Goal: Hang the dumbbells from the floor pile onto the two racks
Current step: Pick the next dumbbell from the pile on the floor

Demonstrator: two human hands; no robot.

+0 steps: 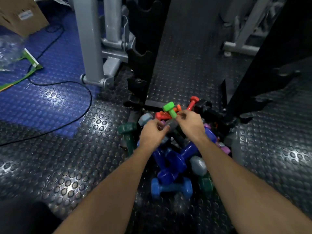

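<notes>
- Head view: we see both bare forearms reaching down to a floor pile (175,149) of coloured dumbbells on the studded rubber floor (67,166).
- Right hand (189,122) pinches the handle of a bright green dumbbell (169,108), its head tilted up toward far left, above the pile.
- Left hand (152,132) has its fingers curled around a grey dumbbell (145,119); only the far head shows clearly, the grip is partly hidden.
- Containers: one cardboard box (22,14) far left, contents not visible; it carries a white label, text too blurred to read.
- Counts in the pile, as far as we can tell: two or three dark blue ones (175,159) in the middle, one light blue dumbbell (171,187) nearest us, two dark green (left (128,132) and near right (206,183)), two or three red/orange ones (192,103) at the far edge, some purple ones (217,142) at right, a second grey head (198,165). Exact total unclear, they overlap.
- Two black racks: left rack (143,48) with notched cradles just beyond the pile, right rack (263,56) far right; no dumbbell seen on either.
- One black cable (81,114) loops over the floor at left, near a green strap (25,76).
- Grey machine frame (89,39) stands far left of the left rack.
</notes>
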